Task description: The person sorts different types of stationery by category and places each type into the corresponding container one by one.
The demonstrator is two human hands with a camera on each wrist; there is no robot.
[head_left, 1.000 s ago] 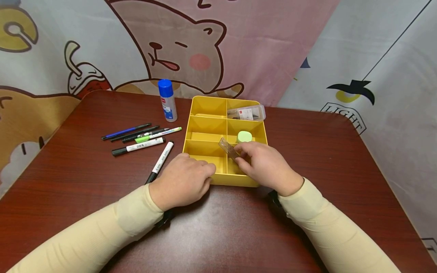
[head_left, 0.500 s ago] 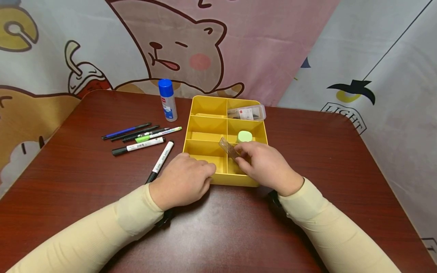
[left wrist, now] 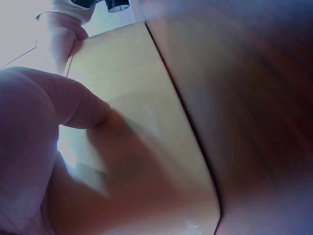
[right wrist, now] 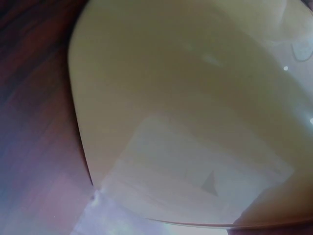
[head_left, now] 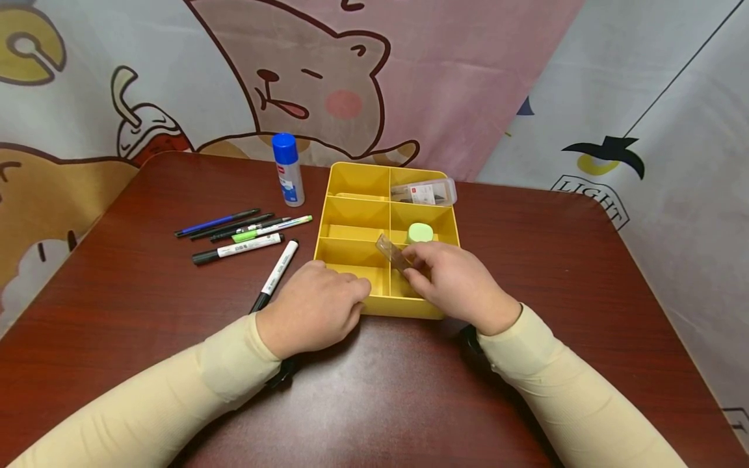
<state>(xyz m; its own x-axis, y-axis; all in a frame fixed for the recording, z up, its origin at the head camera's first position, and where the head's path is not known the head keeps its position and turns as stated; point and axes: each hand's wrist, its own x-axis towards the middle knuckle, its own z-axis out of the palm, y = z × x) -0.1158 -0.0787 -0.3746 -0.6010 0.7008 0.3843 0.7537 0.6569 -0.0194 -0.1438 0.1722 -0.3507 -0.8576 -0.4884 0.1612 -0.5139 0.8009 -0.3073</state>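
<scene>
A yellow compartment box sits on the table in the head view. My left hand grips its front left corner, fingers over the rim; in the left wrist view the thumb presses the outer wall. My right hand pinches a narrow see-through strip like a short ruler between thumb and fingers, tilted over the front divider, above the front right compartment. Its lower end is hidden by the hand. Just behind these fingers, a pale green rounded block stands in the middle right compartment.
A clear plastic case leans in the back right compartment. Left of the box stand a blue-capped glue stick and several pens. Two white markers lie nearer, one partly behind my left hand. A printed cloth hangs behind the table.
</scene>
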